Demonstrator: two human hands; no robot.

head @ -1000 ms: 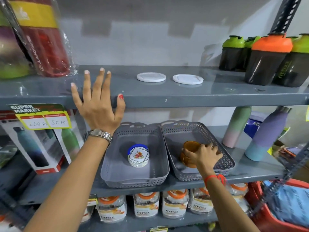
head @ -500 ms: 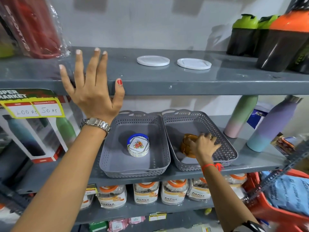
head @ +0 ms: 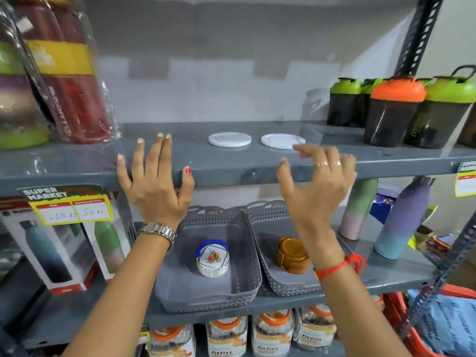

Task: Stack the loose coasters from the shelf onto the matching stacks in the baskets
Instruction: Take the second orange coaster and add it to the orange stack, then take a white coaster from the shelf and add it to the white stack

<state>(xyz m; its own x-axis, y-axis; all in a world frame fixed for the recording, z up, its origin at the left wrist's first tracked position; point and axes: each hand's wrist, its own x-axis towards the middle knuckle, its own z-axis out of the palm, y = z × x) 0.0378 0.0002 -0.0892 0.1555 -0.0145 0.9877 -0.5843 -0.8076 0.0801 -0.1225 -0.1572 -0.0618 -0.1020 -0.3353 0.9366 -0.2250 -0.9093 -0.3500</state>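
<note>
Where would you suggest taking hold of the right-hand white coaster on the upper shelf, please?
Probably by its rim: the right white coaster lies flat and thin, leaving no top grip. Come from the front with the right hand, already open just before it, thumb and fingertips pinching opposite edges.

Two plain white round coasters [head: 229, 139] [head: 281, 141] lie on the blue-grey upper shelf [head: 257, 166]. Both perforated baskets [head: 208, 292] [head: 288, 287] are grey. The left basket's coaster stack [head: 212, 258] is white with a red-orange floral print, in a blue holder; the right basket's stack [head: 292, 255] is amber-brown, perhaps wood. Shaker bottles [head: 391, 112] are smoky black with green or orange lids. The left hand [head: 154, 186] has a red thumbnail; the right wrist wears a red thread
</note>
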